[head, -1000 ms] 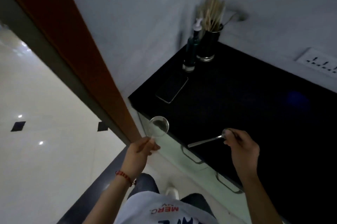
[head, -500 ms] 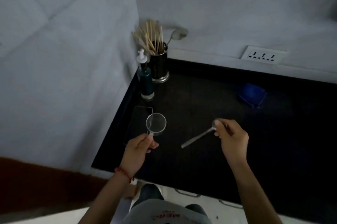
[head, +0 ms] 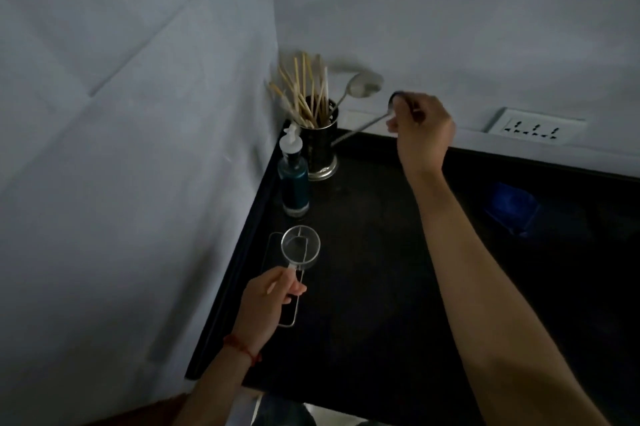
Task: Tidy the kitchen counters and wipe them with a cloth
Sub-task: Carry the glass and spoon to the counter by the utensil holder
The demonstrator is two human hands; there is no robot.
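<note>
Dark counter set into a corner between two pale walls; its left edge runs along the left wall and its back edge meets the rear wall below a white socket plate. The middle of the counter, between the two arms, is bare dark surface. In the back-left corner stands a metal utensil holder filled with wooden sticks and one spoon leaning rightward; just in front of it, touching or nearly so, stands a pump bottle. A phone lies flat near the left edge, partly under the left hand. A blue cloth lies on the counter at right, well apart from both hands. Left hand — low, near the left edge, thumb and fingers pinching the small handle of a clear glass cup held above the phone. Right hand — arm stretched far forward toward the back corner, fingers curled around the bowl end of a metal spoon, whose handle points left and down toward the holder; whether it touches the holder cannot be told.
</note>
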